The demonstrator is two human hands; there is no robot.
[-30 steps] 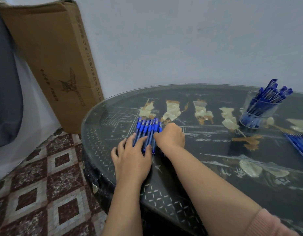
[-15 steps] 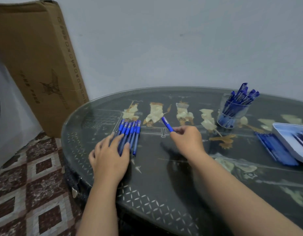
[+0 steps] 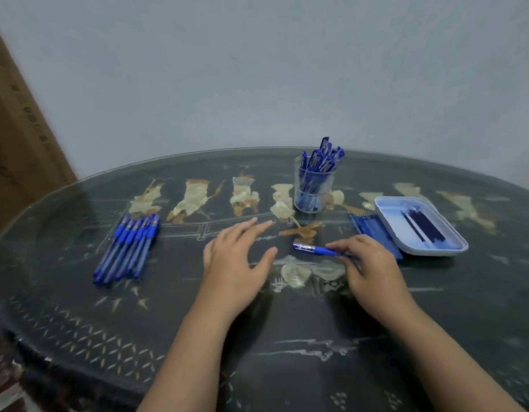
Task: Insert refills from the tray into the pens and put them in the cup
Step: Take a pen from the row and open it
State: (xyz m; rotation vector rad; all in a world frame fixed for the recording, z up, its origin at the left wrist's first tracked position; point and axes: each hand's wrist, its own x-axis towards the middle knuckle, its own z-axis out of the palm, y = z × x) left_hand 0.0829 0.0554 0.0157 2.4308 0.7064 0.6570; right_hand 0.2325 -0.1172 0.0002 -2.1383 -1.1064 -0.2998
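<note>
One pen (image 3: 316,249) has been taken from the row of pens (image 3: 129,248) at the left and carried to the middle of the counter (image 3: 287,337). It is pinched in the fingers of the right hand (image 3: 373,272), lying nearly level. The left hand (image 3: 236,263) has been lifted off the row and is spread, holding nothing, near the pen's free end. Opening the pen for a refill is judged the step in hand. The refills (image 3: 424,227) lie in the tray (image 3: 435,252) at the right; the cup (image 3: 314,188) behind already holds many pens. Since half a second earlier the view has swung right, so the tray is now shown whole.
</note>
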